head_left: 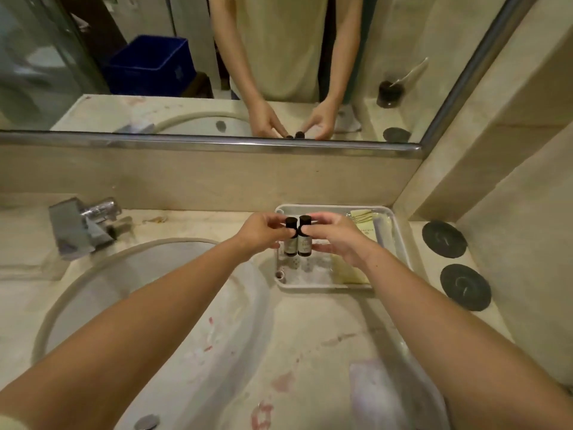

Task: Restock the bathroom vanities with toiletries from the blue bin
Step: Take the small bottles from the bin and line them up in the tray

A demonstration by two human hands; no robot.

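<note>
Two bottles (297, 240) stand upright side by side, touching, dark caps up, over the tray's (400, 231) left part on the desk (310, 321). My left hand (260, 231) pinches the left one, my right hand (335, 235) the right.

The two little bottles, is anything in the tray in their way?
Nothing visible blocks them. The left hand and right hand hold the two bottles upright over the tray's left part; the packets lie to the right.
</note>
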